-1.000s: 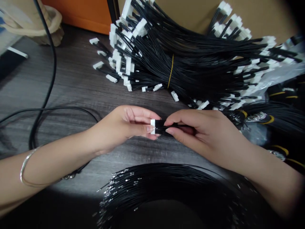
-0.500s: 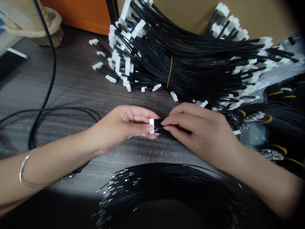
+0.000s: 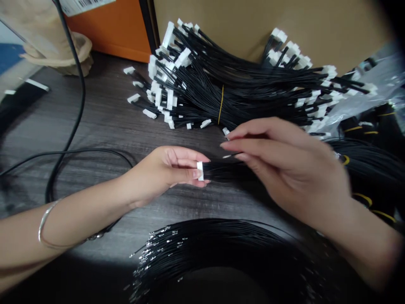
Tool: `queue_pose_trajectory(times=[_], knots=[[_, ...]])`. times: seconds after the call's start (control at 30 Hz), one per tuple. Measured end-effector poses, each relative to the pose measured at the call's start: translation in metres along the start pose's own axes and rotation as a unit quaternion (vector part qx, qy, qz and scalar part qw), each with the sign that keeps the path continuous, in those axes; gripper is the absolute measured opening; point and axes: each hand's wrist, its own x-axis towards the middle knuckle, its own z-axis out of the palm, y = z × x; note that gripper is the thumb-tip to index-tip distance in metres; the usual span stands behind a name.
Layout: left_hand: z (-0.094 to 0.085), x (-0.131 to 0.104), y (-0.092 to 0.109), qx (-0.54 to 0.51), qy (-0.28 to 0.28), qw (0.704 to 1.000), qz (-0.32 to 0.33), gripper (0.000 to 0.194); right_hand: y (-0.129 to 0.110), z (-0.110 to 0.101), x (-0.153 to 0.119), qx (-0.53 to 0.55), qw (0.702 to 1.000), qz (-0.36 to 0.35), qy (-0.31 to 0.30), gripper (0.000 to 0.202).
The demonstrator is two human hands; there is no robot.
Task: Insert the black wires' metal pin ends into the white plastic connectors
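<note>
A white connector (image 3: 200, 171) is pinched between the thumb and fingers of my left hand (image 3: 171, 168). Several black wires (image 3: 221, 172) run from it to the right, passing below my right hand (image 3: 284, 164). Between its thumb and fingers my right hand holds a single black wire with a small metal terminal (image 3: 227, 156) at its tip, which points left and stands apart from the connector. Nearer to me lies a curved bundle of loose black wires (image 3: 221, 240) with shiny metal ends.
Behind my hands is a pile of black cables (image 3: 240, 93) with white connectors, tied by a yellow band. An orange box (image 3: 117, 29) and a beige container (image 3: 60, 55) stand at the back left. A thick black cable (image 3: 80, 97) crosses the left side.
My right hand has moved right and up, away from the connector, and a wire with a bare terminal now shows in its fingers. The view has shifted slightly.
</note>
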Motion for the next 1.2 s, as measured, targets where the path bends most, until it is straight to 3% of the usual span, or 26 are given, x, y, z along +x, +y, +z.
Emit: queue_pose_trajectory(times=[0.1,0.23,0.43,0.67,1.2], knots=[[0.000,0.000,0.000,-0.010,0.006,1.000,-0.002,0.020,-0.006,-0.016,-0.002,0.015,0.999,-0.007,-0.052,0.032],[0.000,0.000,0.001,-0.007,0.004,1.000,-0.002,0.020,-0.008,-0.011,-0.004,0.031,0.991,-0.029,-0.127,0.031],[0.000,0.000,0.002,0.006,0.004,1.000,-0.005,0.020,0.003,0.009,-0.007,0.050,0.994,-0.004,-0.096,0.020],[0.000,0.000,0.001,0.023,0.010,1.000,-0.004,0.021,0.002,0.018,-0.006,0.019,0.997,0.038,-0.058,0.009],[0.000,0.001,0.001,0.040,0.010,0.999,0.001,0.019,0.002,0.018,-0.005,0.028,0.993,0.041,-0.108,0.021]])
